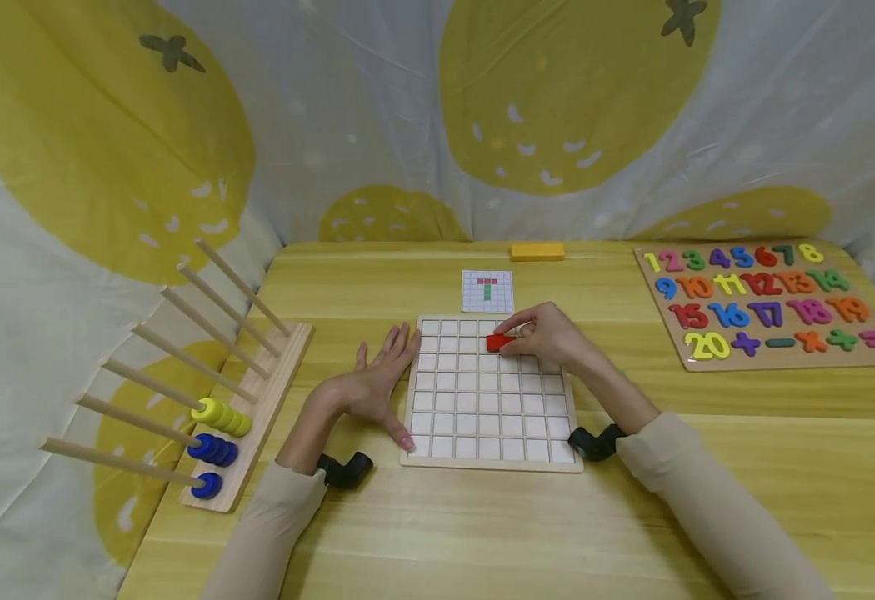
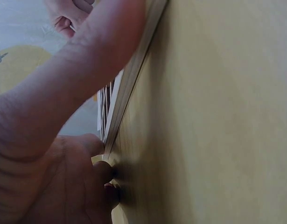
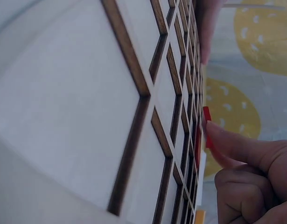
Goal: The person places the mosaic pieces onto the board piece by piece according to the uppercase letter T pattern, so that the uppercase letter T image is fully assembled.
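Note:
A square wooden grid board (image 1: 488, 467) with white cells lies on the table. My right hand (image 1: 546, 337) pinches a small red tile (image 1: 495, 342) between thumb and fingers over the board's upper rows. In the right wrist view the red tile (image 3: 206, 113) stands at the thumb tip. A darker red strip (image 3: 198, 147) shows there at the grid; I cannot tell whether it is another tile. My left hand (image 1: 368, 390) spreads along the board's left side, thumb at the lower left corner and fingertips near the upper left. Just beyond the board lies a pattern card (image 1: 475, 302) with a red and green T.
A wooden peg rack (image 1: 298, 342) with yellow and blue rings stands at the left. On the right lies a number puzzle board (image 1: 677, 337). A yellow-orange block (image 1: 537, 252) sits at the table's back edge, before a hanging patterned cloth (image 1: 377, 108).

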The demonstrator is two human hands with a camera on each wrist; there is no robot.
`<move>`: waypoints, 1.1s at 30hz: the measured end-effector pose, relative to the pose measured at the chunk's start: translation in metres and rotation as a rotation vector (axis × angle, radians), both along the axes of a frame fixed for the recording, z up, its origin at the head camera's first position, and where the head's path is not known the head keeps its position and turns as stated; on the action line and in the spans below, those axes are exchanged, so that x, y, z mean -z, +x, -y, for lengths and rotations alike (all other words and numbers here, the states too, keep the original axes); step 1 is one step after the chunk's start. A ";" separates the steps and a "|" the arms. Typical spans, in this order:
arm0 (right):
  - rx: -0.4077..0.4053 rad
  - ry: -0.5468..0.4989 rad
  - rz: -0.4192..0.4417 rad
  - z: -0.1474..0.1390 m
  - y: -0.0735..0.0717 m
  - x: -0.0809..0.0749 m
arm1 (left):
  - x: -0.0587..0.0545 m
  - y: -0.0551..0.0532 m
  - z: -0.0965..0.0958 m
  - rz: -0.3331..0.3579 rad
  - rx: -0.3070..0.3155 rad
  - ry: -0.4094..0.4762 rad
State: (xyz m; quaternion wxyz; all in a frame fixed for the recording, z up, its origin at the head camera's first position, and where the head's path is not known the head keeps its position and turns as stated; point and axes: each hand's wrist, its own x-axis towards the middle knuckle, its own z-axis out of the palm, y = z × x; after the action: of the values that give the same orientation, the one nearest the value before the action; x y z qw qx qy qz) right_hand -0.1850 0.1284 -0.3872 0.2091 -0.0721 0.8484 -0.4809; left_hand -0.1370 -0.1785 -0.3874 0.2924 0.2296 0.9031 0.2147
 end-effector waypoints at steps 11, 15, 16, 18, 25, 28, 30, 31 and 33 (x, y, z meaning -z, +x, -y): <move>0.004 0.023 -0.005 0.006 0.001 0.000 | 0.001 0.002 0.000 0.002 -0.001 0.001; 0.016 0.030 0.006 0.006 0.000 -0.001 | 0.002 0.001 -0.001 -0.001 0.006 -0.001; 0.017 0.028 0.008 0.006 -0.001 -0.001 | 0.001 0.000 -0.001 -0.004 0.007 -0.005; 0.021 0.026 0.008 0.007 -0.002 -0.002 | 0.000 -0.002 -0.001 -0.009 0.008 -0.011; 0.042 0.058 0.022 0.007 -0.005 -0.003 | -0.003 -0.005 -0.002 -0.010 0.010 -0.003; 0.044 0.066 0.040 0.007 -0.005 -0.003 | -0.003 -0.005 -0.002 -0.004 0.012 -0.005; 0.044 0.064 0.051 0.008 -0.005 -0.003 | -0.002 -0.004 -0.001 0.000 0.011 -0.008; 0.046 0.061 0.055 0.008 -0.005 -0.003 | -0.002 -0.004 0.000 0.002 0.010 -0.011; 0.050 0.055 0.060 0.007 -0.005 -0.003 | -0.002 -0.004 0.000 0.002 0.007 -0.011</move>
State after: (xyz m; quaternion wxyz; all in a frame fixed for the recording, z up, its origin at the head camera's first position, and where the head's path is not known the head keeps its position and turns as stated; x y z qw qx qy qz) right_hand -0.1900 0.1216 -0.3843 0.2241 -0.0304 0.8563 -0.4644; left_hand -0.1409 -0.1783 -0.3852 0.2954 0.2311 0.9032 0.2087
